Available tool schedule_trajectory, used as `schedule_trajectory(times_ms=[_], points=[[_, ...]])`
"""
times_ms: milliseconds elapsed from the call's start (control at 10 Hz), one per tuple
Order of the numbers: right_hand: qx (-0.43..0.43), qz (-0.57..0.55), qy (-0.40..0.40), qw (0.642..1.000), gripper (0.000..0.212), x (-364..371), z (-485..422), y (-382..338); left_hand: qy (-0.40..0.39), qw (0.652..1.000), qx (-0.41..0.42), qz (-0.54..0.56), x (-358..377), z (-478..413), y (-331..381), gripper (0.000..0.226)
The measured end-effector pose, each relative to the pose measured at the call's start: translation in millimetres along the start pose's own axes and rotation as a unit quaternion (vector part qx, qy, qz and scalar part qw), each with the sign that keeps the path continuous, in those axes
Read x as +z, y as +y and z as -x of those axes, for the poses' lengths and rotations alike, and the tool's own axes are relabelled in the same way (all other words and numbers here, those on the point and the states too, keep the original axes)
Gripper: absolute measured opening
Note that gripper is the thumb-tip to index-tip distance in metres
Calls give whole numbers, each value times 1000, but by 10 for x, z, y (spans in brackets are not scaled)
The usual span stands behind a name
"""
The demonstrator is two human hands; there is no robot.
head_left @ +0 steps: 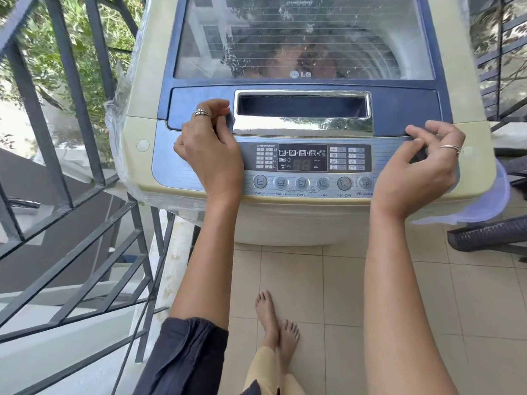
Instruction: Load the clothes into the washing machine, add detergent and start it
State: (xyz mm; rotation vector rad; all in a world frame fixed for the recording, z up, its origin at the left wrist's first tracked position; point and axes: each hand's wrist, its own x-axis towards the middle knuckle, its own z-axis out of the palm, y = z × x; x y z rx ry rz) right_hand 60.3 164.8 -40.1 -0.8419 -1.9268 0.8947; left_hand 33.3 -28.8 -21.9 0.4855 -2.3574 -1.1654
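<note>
A cream and blue top-load washing machine (467, 89) stands in front of me with its glass lid (302, 38) down. Clothes (288, 61) show dimly through the glass inside the drum. My left hand (208, 143) lies on the lid's blue front panel, its fingers curled against the left rim of the chrome handle recess (302, 125). My right hand (422, 163) is at the right end of that panel, where thumb and forefinger pinch the lid's front edge. The control panel (308, 161) sits below, its display unlit. No detergent is in view.
A dark metal railing (71, 155) runs along the left, with stairs below it. A dark wicker chair (484, 235) stands at the right beside the machine. Clear plastic wrap (490, 201) hangs off the machine's corners. My bare feet (276, 323) rest on the tiled floor.
</note>
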Motion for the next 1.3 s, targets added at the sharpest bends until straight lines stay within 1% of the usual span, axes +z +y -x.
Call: schedule_trajectory(times_ms=[400, 600, 800, 900, 1000, 1100, 1200, 1300], points=[[6, -7, -3, 1000, 28, -4, 17, -14, -11, 1000, -10, -4, -30, -14, 24, 24], [7, -15, 0, 1000, 23, 5, 20, 11, -11, 1000, -10, 5, -10, -11, -6, 24], [0, -20, 0, 1000, 25, 5, 1, 43, -9, 1000, -6, -2, 5, -34, -20, 25], [3, -28, -24, 999, 23, -10, -20, 30, -16, 1000, -9, -17, 8, -47, -6, 24], [-10, -35, -36, 999, 26, -22, -65, -36, -16, 999, -18, -26, 23, -73, 28, 22], [-51, -32, -74, 995, 27, 37, -85, -176, -15, 998, -5, -53, 43, -107, 106, 25], [-92, -17, -120, 988, 30, 173, -129, -383, 3, 997, 40, -69, 83, -179, 260, 32], [-122, -30, -189, 974, 34, 258, -155, -548, -12, 993, 71, -90, 102, -227, 398, 43]])
